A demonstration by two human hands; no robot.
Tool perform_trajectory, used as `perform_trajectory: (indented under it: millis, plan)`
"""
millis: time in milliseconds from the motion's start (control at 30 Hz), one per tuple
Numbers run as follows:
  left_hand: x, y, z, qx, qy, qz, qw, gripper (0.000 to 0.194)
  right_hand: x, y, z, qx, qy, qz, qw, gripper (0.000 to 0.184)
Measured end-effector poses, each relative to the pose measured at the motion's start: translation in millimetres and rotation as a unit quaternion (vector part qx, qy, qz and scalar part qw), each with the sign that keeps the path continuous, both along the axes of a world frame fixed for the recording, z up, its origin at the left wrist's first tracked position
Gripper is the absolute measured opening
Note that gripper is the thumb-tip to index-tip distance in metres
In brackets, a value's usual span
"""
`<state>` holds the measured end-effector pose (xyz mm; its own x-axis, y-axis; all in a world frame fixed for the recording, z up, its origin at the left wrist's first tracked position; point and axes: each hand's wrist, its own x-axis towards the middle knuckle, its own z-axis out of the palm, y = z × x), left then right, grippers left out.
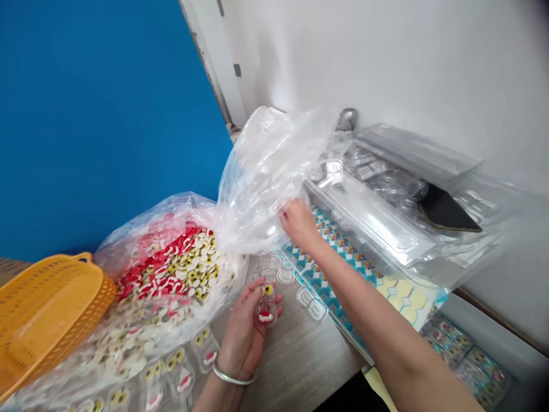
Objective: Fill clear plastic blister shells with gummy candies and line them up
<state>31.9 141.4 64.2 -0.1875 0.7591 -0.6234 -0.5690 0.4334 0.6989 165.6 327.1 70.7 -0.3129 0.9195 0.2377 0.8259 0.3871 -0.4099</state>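
While a blister (266,306) is gripped in the left hand (244,335), a plastic bag (257,194) is touched by the open right hand (298,224).
Candies (175,269) are heaped in plastic at lower left, beside an orange basket (47,315).

Blue wall (86,114), orange basket (47,309). Candies (171,269), red-and-white plus white with yellow-black eyes, in clear bag (261,189); same colours in clear case (266,303). Paper sheet (338,269): teal-and-white geometric pattern, pale yellow patch.
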Motion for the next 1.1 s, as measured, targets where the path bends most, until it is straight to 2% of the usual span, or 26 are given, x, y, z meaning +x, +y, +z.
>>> perform_trajectory:
  millis: [67,133,233,300,400,533,633,767,933,1000,1100]
  plan:
    - [-1.0,-1.0,0.4,0.011,-0.038,-0.008,0.999,0.027,10.6,-48.0,-5.6,0.074,0.115,0.049,0.989,0.029]
    - [-0.6,-2.9,-0.8,0.020,-0.085,-0.030,0.996,0.031,20.7,-96.2,-17.7,0.099,0.197,0.138,0.965,0.030]
    - [1.9,-8.9,-3.5,0.040,-0.149,-0.067,0.986,0.041,31.7,-150.8,-36.6,0.102,0.228,0.224,0.942,0.034]
    - [3.1,-14.9,-4.4,0.036,-0.165,-0.076,0.983,0.047,36.6,-170.9,-43.9,0.085,0.232,0.257,0.935,0.038]
    - [2.5,-25.1,-4.5,0.021,-0.162,-0.079,0.983,0.049,42.8,-182.5,-47.0,0.051,0.241,0.285,0.926,0.040]
    - [-1.4,-37.3,-3.6,0.039,-0.134,-0.117,0.983,0.033,48.3,-185.7,-47.3,0.023,0.239,0.298,0.924,0.039]
    - [-4.1,-44.0,-3.9,0.053,-0.104,-0.151,0.982,0.027,48.5,-188.4,-47.5,-0.025,0.267,0.281,0.922,0.040]
    - [-5.3,-50.8,-7.1,0.049,-0.076,-0.132,0.987,0.033,42.6,-193.9,-46.2,-0.143,0.329,0.215,0.908,0.041]
    - [-3.7,-55.4,-10.9,0.055,-0.047,-0.097,0.993,0.043,27.4,-199.5,-48.7,-0.249,0.431,0.031,0.867,0.040]
    - [-3.2,-55.5,-12.4,0.058,-0.051,-0.083,0.994,0.042,22.6,-200.1,-49.9,-0.279,0.447,0.000,0.850,0.038]
    - [-3.3,-53.5,-14.9,0.053,-0.073,-0.067,0.994,0.036,21.3,-196.1,-51.2,-0.328,0.479,-0.009,0.814,0.035]
